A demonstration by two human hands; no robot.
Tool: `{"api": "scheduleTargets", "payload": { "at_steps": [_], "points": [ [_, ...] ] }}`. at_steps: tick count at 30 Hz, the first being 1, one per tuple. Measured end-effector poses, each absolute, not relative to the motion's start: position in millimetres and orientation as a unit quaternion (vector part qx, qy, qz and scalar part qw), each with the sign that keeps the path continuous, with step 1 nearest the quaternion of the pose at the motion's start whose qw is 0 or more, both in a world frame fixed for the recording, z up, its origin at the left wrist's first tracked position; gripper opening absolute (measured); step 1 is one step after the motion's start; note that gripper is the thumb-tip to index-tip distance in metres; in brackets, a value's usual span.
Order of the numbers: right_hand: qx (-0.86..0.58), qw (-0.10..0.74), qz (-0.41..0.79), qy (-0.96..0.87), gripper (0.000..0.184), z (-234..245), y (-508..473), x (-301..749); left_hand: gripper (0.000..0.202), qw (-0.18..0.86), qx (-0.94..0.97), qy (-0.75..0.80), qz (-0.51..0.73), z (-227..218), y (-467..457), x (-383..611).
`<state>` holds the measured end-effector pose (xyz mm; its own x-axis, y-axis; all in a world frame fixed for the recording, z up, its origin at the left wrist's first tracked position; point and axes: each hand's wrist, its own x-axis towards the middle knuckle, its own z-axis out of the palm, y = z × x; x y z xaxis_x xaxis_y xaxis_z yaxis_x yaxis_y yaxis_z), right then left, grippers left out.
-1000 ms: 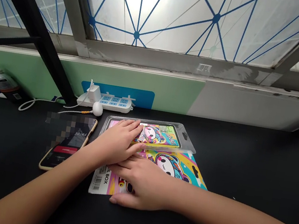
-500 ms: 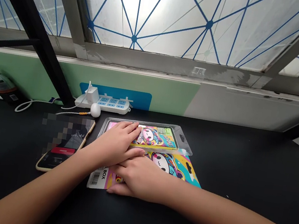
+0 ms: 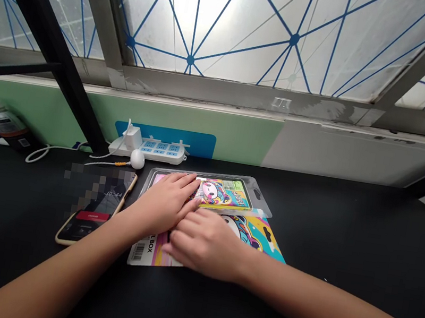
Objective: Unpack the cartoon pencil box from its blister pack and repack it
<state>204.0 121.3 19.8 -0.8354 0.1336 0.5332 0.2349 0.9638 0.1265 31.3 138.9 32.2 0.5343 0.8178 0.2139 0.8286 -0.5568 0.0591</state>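
Observation:
A clear plastic blister pack (image 3: 261,196) lies on the black table (image 3: 346,228), holding a colourful cartoon pencil box (image 3: 226,195). My left hand (image 3: 165,202) lies flat on the pack's left half, fingers stretched out. In front of the pack lies the printed backing card (image 3: 264,237) with a barcode at its near left corner. My right hand (image 3: 203,241) rests on that card, fingers spread and pointing left toward the pack's near edge, close against my left hand.
A phone (image 3: 95,207) with a lit screen lies left of the card. Behind it are a white power strip (image 3: 153,148) with a plugged charger, a white cable (image 3: 48,152) and a small white round object (image 3: 137,159). A bottle (image 3: 4,123) lies at far left. A black diagonal beam (image 3: 53,42) rises there.
My right hand has slid a little away from me, toward the pack's near edge, its fingers now lifted and spread. My left hand stays flat on the pack.

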Motion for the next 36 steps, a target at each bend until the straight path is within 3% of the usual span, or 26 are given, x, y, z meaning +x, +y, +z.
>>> {"api": "scheduleTargets", "payload": {
  "at_steps": [4, 7, 14, 17, 24, 30, 36],
  "points": [
    [-0.344, 0.187, -0.038, -0.919, 0.033, 47, 158, 234, 0.053, 0.021, -0.876, -0.470, -0.111, 32, 139, 31],
    [-0.410, 0.146, 0.005, -0.900, 0.025, 60, 188, 266, 0.055, 0.012, -0.867, -0.483, -0.119, 34, 138, 33],
    [-0.420, 0.050, 0.144, -0.895, 0.067, 62, 217, 302, 0.053, 0.001, -0.854, -0.511, -0.101, 37, 136, 36],
    [-0.440, 0.031, 0.182, -0.879, 0.077, 63, 216, 301, 0.053, -0.003, -0.850, -0.516, -0.108, 38, 135, 36],
    [-0.460, 0.063, 0.130, -0.876, 0.068, 65, 213, 295, 0.053, 0.005, -0.838, -0.530, -0.132, 44, 140, 23],
    [-0.416, 0.170, 0.034, -0.893, 0.052, 53, 196, 293, 0.057, 0.013, -0.840, -0.526, -0.136, 60, 148, 1],
    [-0.315, 0.280, -0.042, -0.906, 0.017, 40, 169, 298, 0.039, 0.050, -0.879, -0.449, -0.151, 83, 136, -10]
  ]
}}
